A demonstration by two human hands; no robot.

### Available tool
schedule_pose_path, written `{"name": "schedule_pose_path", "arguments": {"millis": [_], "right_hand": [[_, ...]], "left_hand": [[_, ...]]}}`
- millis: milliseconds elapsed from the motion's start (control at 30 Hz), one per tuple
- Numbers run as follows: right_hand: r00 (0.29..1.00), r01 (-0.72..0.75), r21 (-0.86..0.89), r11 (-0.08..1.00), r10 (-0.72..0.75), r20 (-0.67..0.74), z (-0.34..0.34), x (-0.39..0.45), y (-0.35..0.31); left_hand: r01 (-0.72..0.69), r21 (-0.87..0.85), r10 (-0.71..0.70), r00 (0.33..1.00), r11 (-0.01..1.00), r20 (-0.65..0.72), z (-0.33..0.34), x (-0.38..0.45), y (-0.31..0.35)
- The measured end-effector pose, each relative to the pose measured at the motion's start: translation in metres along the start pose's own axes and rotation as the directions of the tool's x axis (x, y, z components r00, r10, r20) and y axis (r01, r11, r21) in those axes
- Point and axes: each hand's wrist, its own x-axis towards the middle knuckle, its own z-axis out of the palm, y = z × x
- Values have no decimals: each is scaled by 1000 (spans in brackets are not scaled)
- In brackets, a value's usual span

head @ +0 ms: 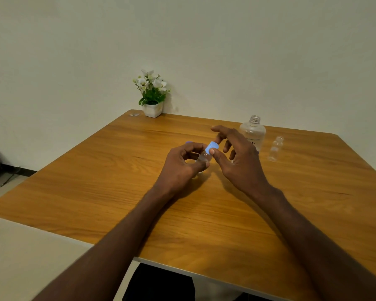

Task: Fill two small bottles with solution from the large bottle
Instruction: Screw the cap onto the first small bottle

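My left hand (183,165) grips a small clear bottle (204,158) tilted over the middle of the wooden table (96,181). My right hand (237,157) pinches the blue cap (212,147) on that bottle's neck between thumb and forefinger, the other fingers spread. Behind the right hand stands the large clear bottle (254,131), uncapped and upright, partly hidden by my fingers. To its right a second small clear bottle (276,148) stands upright with no cap. A bit of another blue thing (189,142) shows just behind my left fingers.
A small white pot of white flowers (152,94) stands at the table's far edge against the wall. A tiny clear object (134,114) lies on the far left corner. The table's near edge runs in front of my lap.
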Motion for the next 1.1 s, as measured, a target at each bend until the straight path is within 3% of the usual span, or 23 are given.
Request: {"name": "schedule_pose_path", "arguments": {"millis": [967,1100], "right_hand": [[1000,-9,-18,1000,10,21,-2,-1,-3],[996,30,-13,999,-29,83,-1,-1,-4]], "left_hand": [[1,-24,-1,1000,1000,0,1,-2,3],[-7,-40,7,1000,999,-2,0,-1,3]]}}
